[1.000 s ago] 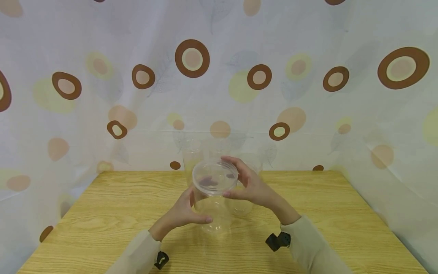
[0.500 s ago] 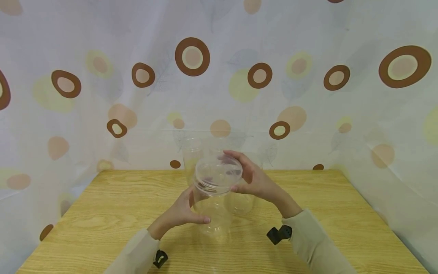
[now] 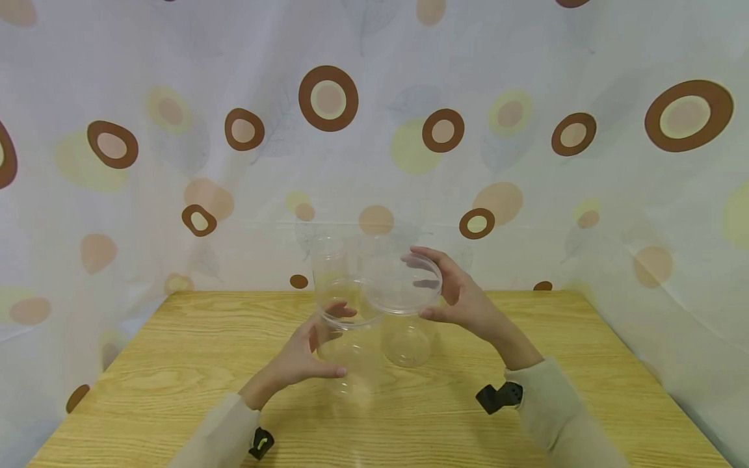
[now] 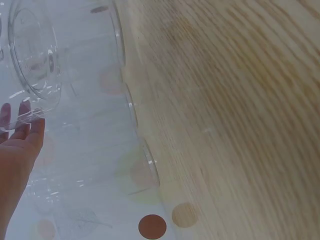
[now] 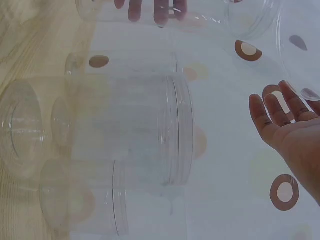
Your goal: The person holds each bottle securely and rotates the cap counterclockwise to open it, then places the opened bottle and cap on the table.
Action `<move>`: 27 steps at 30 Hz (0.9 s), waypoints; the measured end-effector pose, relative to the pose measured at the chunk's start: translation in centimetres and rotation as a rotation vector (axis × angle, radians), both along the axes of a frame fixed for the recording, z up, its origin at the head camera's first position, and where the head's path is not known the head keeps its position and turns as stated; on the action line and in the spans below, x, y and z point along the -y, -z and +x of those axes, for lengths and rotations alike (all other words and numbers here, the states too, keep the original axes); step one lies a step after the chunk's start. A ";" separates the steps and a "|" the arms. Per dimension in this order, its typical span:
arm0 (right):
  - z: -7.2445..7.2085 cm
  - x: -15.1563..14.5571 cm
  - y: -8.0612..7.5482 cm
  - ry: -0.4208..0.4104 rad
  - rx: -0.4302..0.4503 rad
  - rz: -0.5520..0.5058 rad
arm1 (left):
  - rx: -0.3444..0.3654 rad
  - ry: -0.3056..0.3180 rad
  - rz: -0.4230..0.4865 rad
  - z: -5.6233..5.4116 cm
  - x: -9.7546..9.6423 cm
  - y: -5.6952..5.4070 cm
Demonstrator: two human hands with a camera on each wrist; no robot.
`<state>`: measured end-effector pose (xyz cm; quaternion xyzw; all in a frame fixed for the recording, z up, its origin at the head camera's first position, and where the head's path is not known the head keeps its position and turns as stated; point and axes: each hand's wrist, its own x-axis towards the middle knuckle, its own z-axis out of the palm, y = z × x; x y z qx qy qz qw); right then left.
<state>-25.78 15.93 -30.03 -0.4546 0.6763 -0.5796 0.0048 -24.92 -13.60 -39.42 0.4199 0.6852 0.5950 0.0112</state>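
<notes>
My left hand (image 3: 298,354) grips a clear jar (image 3: 354,364) around its side, thumb in front and fingers behind. The jar is upright with its round mouth uncovered. My right hand (image 3: 468,299) pinches a clear round lid (image 3: 398,286) by its right edge, above and to the right of the jar's mouth. In the left wrist view, the left hand (image 4: 20,155) shows at the left edge against the see-through jar wall. Over in the right wrist view, the right hand (image 5: 295,125) has its fingers at the lid (image 5: 300,55), partly cut off by the frame.
Several more clear jars stand behind the held one, among them a tall jar (image 3: 329,263) at back left and a wide jar (image 3: 409,344) at right. All are on the wooden table (image 3: 205,364). A patterned curtain (image 3: 374,156) hangs behind and at both sides.
The lid has come off the jar, and my right hand has carried it up and to the right. My left hand has shifted slightly left with the jar.
</notes>
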 end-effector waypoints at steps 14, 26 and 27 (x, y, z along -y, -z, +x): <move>-0.4 -7.0 0.5 0.159 0.073 0.040 | -0.005 -0.203 -0.032 -0.6 4.5 0.4; -1.1 -13.5 2.8 0.309 0.153 0.056 | -0.050 -0.408 -0.081 -1.2 9.0 0.4; -1.1 -14.0 3.0 0.319 0.161 0.058 | -0.047 -0.421 -0.082 -1.2 9.4 0.4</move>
